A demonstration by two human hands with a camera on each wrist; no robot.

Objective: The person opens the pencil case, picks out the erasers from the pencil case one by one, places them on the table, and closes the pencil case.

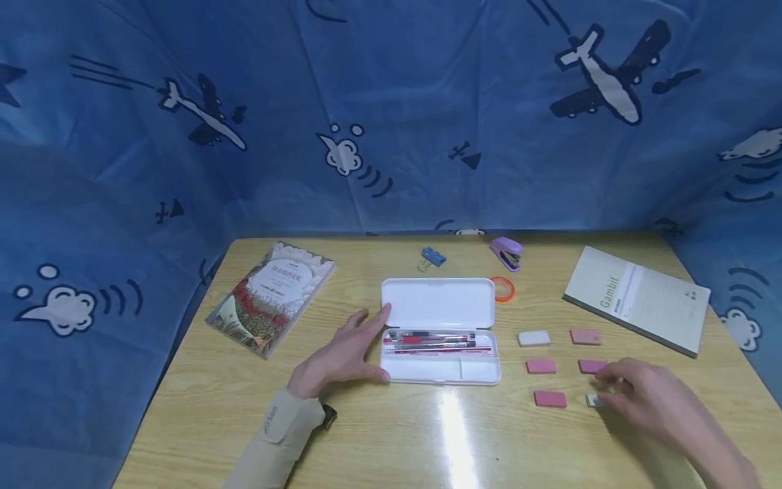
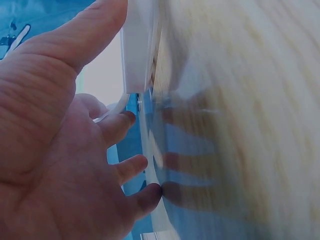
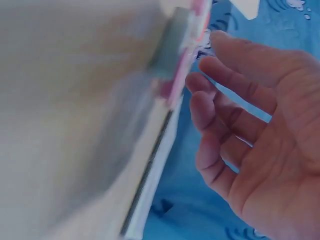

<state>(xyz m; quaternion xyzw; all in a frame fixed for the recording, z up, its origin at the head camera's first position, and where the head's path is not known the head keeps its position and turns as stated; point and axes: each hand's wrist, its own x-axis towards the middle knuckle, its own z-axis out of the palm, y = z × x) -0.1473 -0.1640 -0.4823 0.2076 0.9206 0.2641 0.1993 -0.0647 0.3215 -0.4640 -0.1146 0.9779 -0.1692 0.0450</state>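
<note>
A white pencil case (image 1: 438, 304) lies with its lid raised, pens and a red pencil (image 1: 442, 350) inside. My left hand (image 1: 345, 353) spreads around its left side, thumb near the front corner and a fingertip by the lid; the left wrist view shows the thumb along the case's edge. On the right, my right hand (image 1: 641, 394) hovers over a small pale green-white eraser (image 1: 592, 401), partly covered in the head view. In the right wrist view the loosely bent fingers are apart from that eraser (image 3: 172, 45). A pink eraser (image 1: 591, 366) lies just behind it.
More pink erasers (image 1: 550, 399) and a white eraser (image 1: 534, 338) lie right of the case. Behind are an orange tape roll (image 1: 510, 289), a purple stapler (image 1: 506, 251) and a blue binder clip (image 1: 434, 256). A book (image 1: 271, 295) lies left, a notebook (image 1: 638, 299) right.
</note>
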